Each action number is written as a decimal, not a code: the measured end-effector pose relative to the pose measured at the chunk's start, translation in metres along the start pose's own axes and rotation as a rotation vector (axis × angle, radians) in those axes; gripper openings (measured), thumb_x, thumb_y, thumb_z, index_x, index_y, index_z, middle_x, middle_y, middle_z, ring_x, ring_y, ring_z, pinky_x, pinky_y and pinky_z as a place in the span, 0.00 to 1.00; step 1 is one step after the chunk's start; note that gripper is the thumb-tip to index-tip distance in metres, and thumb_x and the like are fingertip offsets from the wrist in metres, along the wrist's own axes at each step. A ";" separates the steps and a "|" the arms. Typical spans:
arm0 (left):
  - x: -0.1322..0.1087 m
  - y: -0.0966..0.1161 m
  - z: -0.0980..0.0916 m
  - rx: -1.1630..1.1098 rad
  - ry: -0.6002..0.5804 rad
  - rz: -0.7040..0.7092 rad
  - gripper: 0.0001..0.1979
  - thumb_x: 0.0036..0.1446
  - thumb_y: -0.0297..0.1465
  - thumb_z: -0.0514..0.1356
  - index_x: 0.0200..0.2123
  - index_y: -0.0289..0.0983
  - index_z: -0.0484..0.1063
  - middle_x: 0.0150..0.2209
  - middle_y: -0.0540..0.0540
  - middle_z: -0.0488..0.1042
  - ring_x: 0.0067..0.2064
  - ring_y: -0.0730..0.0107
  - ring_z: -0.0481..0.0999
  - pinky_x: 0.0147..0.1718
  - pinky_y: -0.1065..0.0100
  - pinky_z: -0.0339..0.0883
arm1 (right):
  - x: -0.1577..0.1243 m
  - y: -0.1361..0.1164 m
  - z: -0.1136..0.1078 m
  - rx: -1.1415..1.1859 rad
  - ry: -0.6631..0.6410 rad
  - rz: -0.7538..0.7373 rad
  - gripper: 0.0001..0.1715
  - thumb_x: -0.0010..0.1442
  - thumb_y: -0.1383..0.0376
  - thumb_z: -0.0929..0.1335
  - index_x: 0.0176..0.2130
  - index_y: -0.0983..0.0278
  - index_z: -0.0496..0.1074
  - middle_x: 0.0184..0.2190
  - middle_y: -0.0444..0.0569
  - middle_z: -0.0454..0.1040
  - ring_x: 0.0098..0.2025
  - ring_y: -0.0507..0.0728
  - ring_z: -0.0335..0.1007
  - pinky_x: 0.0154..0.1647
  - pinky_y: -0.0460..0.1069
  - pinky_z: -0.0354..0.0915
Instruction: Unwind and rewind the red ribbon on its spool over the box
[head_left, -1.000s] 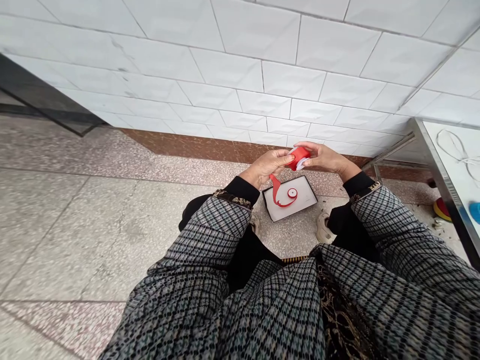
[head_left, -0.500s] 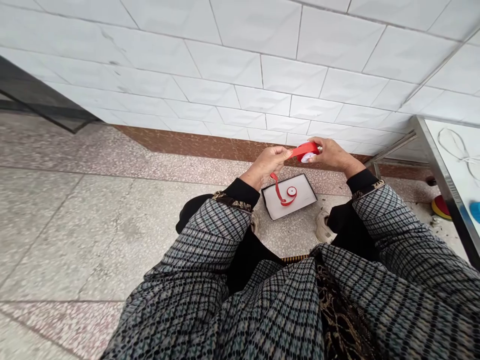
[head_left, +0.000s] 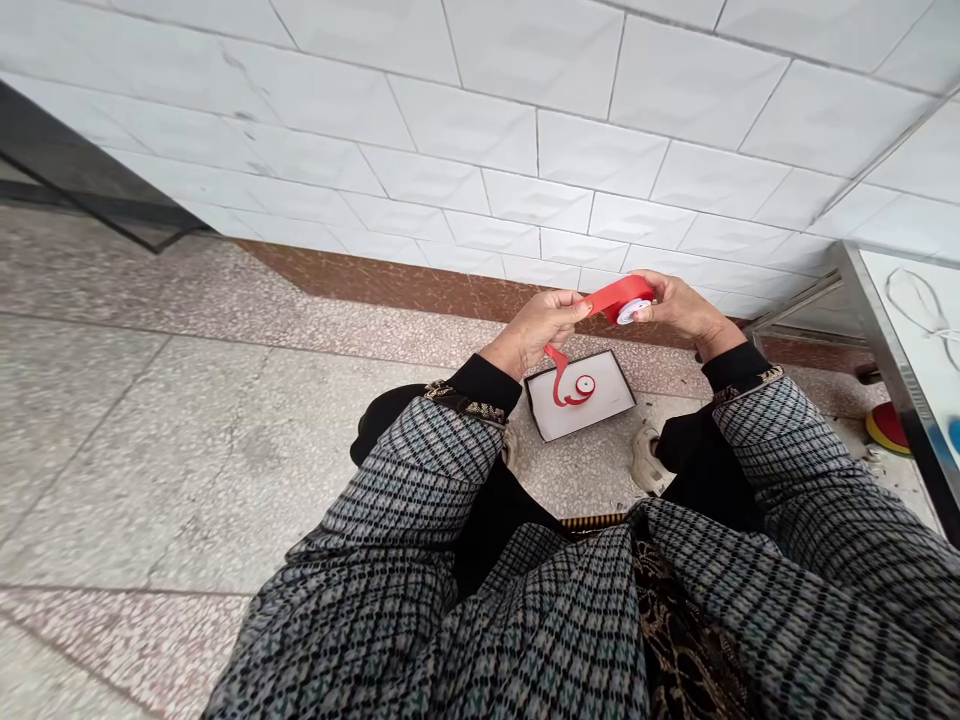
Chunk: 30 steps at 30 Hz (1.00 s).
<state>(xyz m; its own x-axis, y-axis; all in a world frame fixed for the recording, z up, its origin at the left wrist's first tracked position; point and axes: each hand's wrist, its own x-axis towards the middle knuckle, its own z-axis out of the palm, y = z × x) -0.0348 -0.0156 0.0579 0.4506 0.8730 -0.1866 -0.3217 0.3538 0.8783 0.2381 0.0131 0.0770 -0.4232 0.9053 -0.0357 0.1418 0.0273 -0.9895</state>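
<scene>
My right hand (head_left: 679,305) grips a roll of red ribbon (head_left: 634,311) whose white core faces partly toward me. A flat stretch of red ribbon (head_left: 604,294) runs from this roll to my left hand (head_left: 551,322), where thumb and fingers pinch it. Below the left hand a tail of ribbon (head_left: 559,367) hangs down into a shallow box (head_left: 551,421) with a white inside and dark rim. A smaller ribbon roll (head_left: 585,385) with a white centre lies in that box, and the tail curls beside it.
The box sits on the speckled floor (head_left: 315,450) between two pale shoes (head_left: 646,458). A white tiled wall (head_left: 510,210) rises in front. To the right is a metal-edged table (head_left: 889,330) with a white cord (head_left: 919,310); a red and yellow round object (head_left: 889,425) lies beneath it.
My right hand has moved slightly right with the roll, and the ribbon between the hands is a little longer. The roll has tilted. The view has shifted slightly.
</scene>
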 end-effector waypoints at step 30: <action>-0.005 0.008 -0.009 -0.142 -0.069 -0.025 0.11 0.68 0.30 0.74 0.39 0.38 0.73 0.19 0.64 0.53 0.16 0.85 0.47 0.20 0.74 0.36 | 0.017 0.011 0.060 0.457 -0.032 0.089 0.43 0.40 0.47 0.93 0.48 0.58 0.81 0.46 0.50 0.85 0.54 0.63 0.82 0.62 0.58 0.82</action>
<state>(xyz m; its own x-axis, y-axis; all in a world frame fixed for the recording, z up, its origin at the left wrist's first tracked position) -0.0473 -0.0141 0.0619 0.5148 0.8398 -0.1726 -0.4218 0.4233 0.8018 0.1788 0.0034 0.0574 -0.4560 0.8818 -0.1203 -0.2265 -0.2458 -0.9425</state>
